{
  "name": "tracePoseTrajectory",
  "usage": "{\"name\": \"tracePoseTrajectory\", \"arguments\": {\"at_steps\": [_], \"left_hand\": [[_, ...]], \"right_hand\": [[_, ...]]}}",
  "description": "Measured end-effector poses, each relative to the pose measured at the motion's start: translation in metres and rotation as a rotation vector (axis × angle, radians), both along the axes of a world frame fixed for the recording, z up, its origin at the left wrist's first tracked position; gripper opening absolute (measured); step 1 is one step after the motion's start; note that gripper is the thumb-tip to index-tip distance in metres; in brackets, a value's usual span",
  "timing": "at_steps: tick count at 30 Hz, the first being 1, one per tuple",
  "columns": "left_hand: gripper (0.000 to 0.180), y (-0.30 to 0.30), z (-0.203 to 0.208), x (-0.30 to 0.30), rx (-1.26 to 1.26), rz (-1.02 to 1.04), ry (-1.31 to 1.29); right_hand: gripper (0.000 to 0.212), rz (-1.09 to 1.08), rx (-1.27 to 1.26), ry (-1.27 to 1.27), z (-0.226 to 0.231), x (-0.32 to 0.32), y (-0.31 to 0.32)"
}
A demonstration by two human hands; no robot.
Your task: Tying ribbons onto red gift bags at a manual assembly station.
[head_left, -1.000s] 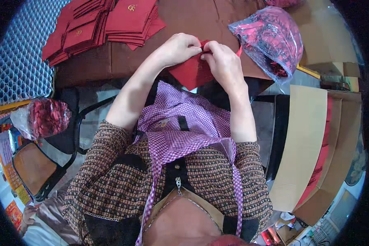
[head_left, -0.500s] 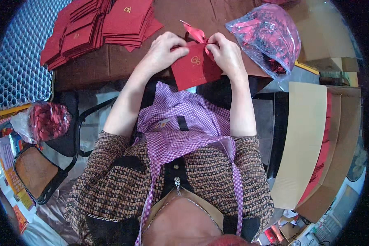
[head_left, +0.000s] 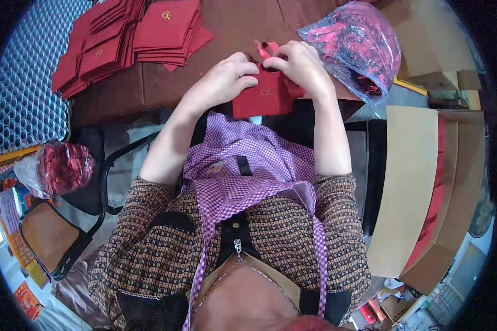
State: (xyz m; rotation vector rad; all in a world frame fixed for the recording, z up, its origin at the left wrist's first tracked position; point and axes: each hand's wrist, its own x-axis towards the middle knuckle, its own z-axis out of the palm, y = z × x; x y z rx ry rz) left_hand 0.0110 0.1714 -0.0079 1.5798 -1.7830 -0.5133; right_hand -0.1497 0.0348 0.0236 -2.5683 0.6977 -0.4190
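A small red paper packet with a gold emblem is held upright at the table's front edge. My left hand is closed at its upper left corner, thumb on the near face. Above the packet's top edge stands a loop of red ribbon. My right hand pinches the ribbon at the top right, thumb and forefinger together; some more red ribbon shows below the fingers at the packet's right side. The far side of the packet is hidden.
Stacks of similar red packets lie on the brown-covered table at the left. A clear plastic bag of red ribbon-like pieces sits to the right. An open cardboard box with red contents stands at right, a chair at left.
The packet has turned more level and its lower edge has risen slightly. My right hand has shifted a little left over its top, and the ribbon's long tail has become a curled loop.
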Motion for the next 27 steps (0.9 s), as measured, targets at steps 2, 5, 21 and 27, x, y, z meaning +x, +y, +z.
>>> {"name": "tracePoseTrajectory", "arguments": {"at_steps": [2, 5, 21, 27], "left_hand": [[0.017, 0.0, 0.001, -0.005, 0.002, -0.019, 0.005], [0.018, 0.002, 0.002, -0.004, 0.072, -0.126, 0.032], [0.027, 0.009, -0.012, 0.027, 0.416, 0.13, 0.52], [0.032, 0.017, -0.017, 0.032, 0.522, 0.013, 0.863]], "right_hand": [[0.026, 0.044, 0.084, 0.139, -0.006, 0.002, -0.008], [0.025, -0.107, 0.251, -0.089, -0.009, 0.006, -0.016], [0.036, -0.425, -0.027, 0.177, -0.064, -0.022, -0.03], [0.019, -0.509, 0.977, -0.925, -0.053, -0.041, -0.032]]}}
